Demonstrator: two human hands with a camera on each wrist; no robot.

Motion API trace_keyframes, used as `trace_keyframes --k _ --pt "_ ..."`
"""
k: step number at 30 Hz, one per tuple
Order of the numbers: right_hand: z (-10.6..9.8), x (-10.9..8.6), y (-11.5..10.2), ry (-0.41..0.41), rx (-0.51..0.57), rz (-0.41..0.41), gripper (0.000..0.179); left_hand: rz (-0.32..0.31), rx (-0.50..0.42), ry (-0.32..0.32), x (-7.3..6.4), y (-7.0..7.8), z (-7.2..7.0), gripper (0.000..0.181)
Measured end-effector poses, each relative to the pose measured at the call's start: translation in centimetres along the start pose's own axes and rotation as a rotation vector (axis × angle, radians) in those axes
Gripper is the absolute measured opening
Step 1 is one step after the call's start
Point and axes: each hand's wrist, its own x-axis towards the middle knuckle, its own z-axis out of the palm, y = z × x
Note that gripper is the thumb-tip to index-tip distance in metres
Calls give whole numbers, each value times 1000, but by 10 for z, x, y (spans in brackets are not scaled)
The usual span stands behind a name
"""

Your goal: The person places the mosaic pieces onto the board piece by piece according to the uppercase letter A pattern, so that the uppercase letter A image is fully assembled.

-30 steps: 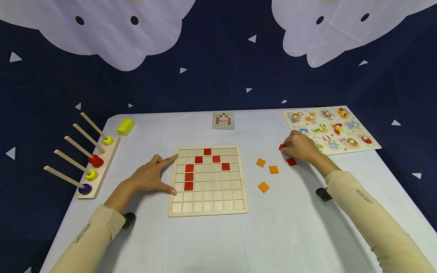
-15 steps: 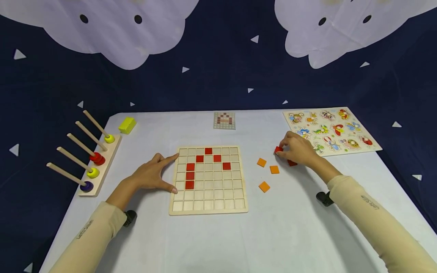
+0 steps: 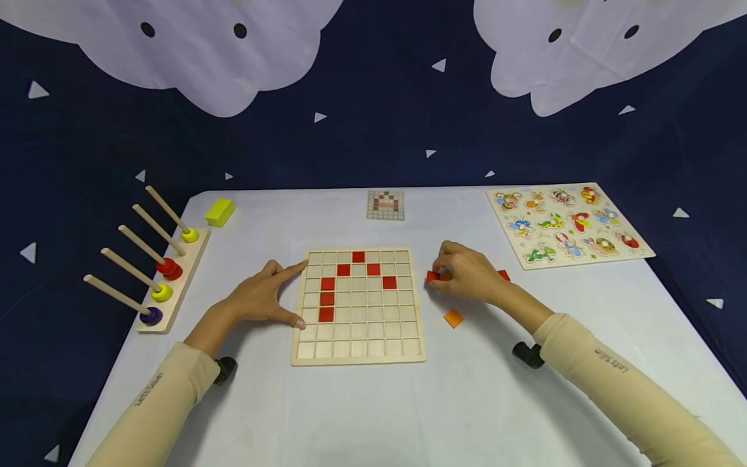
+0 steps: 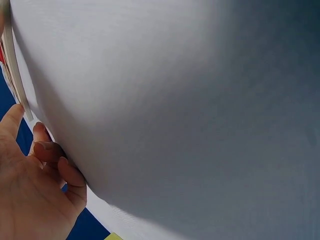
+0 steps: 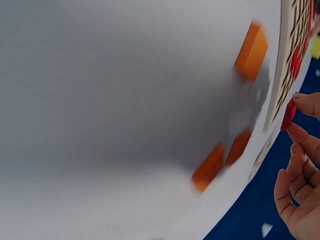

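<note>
My left hand (image 3: 257,298) rests at the left edge of a wooden grid board (image 3: 359,331), thumb and index finger spread straight against its frame. Several red square tiles (image 3: 327,299) lie in the board's cells, forming a slanted peak and a short column at left. Just right of the board, my right hand (image 3: 467,275) pinches a red tile (image 5: 289,115) between thumb and fingertips, held above the table. Under that hand lie orange tiles (image 5: 252,52); in the head view one orange tile (image 3: 454,318) shows fully. Another red tile (image 3: 504,275) is partly hidden behind the hand.
A small pattern card (image 3: 386,205) lies behind the board. An insect puzzle board (image 3: 569,227) is at back right. At left stand a peg rack (image 3: 181,279) with coloured rings and a yellow block (image 3: 220,212). A dark curtain (image 3: 373,143) hangs behind the white table.
My right hand has picked up the red tile near the insect puzzle and carried it left, over the orange tiles towards the board. My left hand keeps its place at the board's edge.
</note>
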Motion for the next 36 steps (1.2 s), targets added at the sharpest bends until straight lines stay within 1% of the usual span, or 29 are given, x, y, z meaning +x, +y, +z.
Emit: trace_keyframes --k 5,9,13,18,21,27,32,36 --pt "12 5 -25 -27 22 -72 22 -3 -5 -1 1 -1 1 124" --pt "19 11 -40 -37 28 -132 21 -7 -9 -1 1 -1 0 124" --pt "25 16 -50 -41 24 -162 22 -8 -4 2 1 -2 1 124" --pt "32 21 -56 -56 9 -180 19 0 -5 4 1 -3 2 124" --pt "36 22 -58 -63 17 -171 16 -1 0 6 1 -4 2 124" --pt "38 21 -57 -80 63 -112 16 4 6 9 2 1 0 124" --pt "35 18 -55 -82 75 -77 26 4 -1 6 3 3 0 124" --pt "30 12 -48 -49 99 -41 34 -5 9 6 2 0 1 124"
